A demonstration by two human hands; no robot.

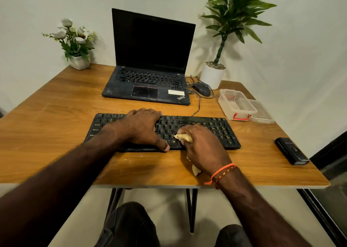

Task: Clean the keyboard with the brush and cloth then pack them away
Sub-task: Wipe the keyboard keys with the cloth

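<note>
Under right hand (201, 145) — gripped cloth (185, 137) mostly hidden; left hand (143, 126) flat on keyboard (216, 129).

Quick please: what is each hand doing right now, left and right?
Left hand: open, pressing flat on the keyboard.
Right hand: grips the yellow cloth against the keys.

A person's two forearms are bare, with no sleeves reaching into view. The right wrist carries an orange thread bracelet (222, 170) with a loose knotted tail, worn beside a darker braided red-and-yellow cord (226, 173). Both knees, at the bottom edge, are clad in dark trousers (129, 226).
</note>
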